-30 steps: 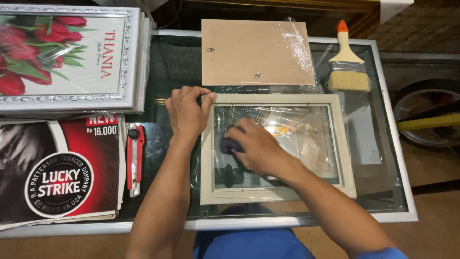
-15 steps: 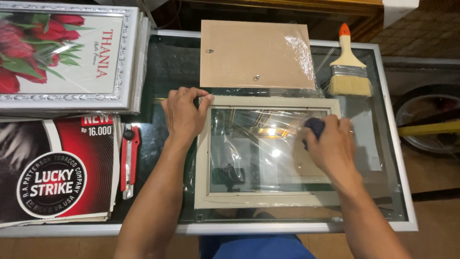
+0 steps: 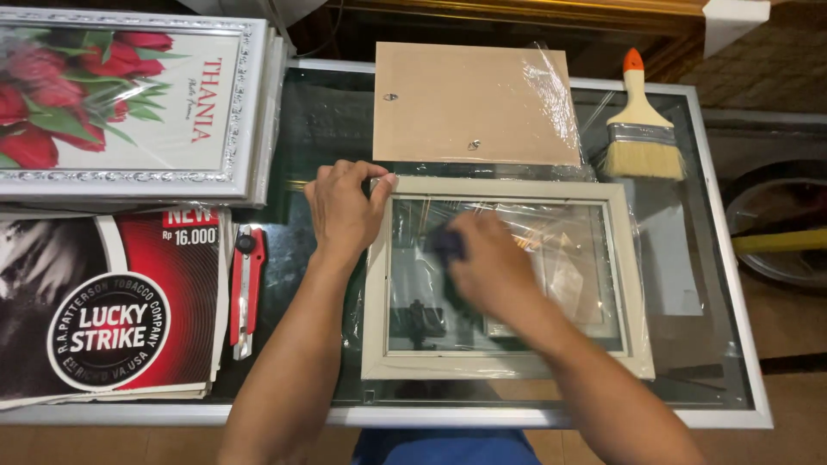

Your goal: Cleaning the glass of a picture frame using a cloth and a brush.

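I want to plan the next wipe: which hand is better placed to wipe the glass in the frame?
The right hand: it is on the glass with a dark cloth. The left hand presses the frame at its top-left corner.

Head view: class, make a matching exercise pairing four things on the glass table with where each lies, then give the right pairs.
1. Brush
2. Knife
3. Backing board
4. Left hand

a. On the frame's top-left corner
b. Far right corner of the table
c. Beyond the frame, in clear wrap
d. Left of the frame, beside the posters

Pairs: 1-b, 2-d, 3-c, 4-a
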